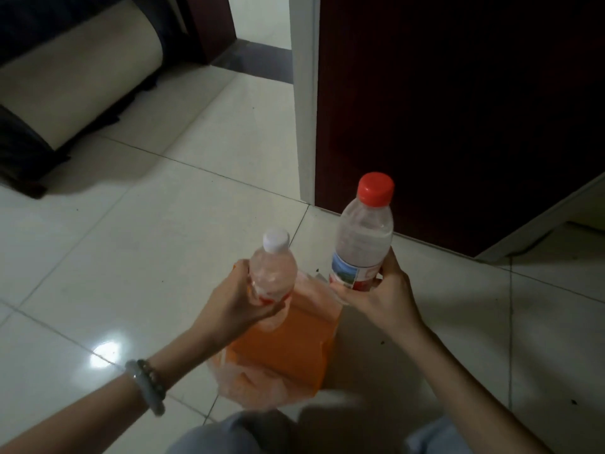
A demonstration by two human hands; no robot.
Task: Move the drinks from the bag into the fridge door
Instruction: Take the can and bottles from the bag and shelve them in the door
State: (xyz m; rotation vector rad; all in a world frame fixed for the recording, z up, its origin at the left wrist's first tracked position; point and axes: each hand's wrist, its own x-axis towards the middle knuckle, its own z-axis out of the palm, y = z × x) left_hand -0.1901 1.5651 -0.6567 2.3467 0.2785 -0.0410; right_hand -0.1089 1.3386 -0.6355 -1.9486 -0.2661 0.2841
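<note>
Above an orange plastic bag (pixel 281 352) on the tiled floor (pixel 131 244), the left hand (pixel 239 306) grips a white-capped bottle (pixel 273 273); the right hand (pixel 383 290) grips a red-capped water bottle (pixel 363 237) beside a dark fridge (pixel 458 109).

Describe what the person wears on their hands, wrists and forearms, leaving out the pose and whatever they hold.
Both forearms are bare, with no sleeves in view, and both hands are ungloved. The left hand has two bracelets stacked at the wrist: a pale grey-green smooth bangle and a string of dark brownish round beads beside it. The right hand and its wrist carry nothing visible: no ring, watch or band.
</note>
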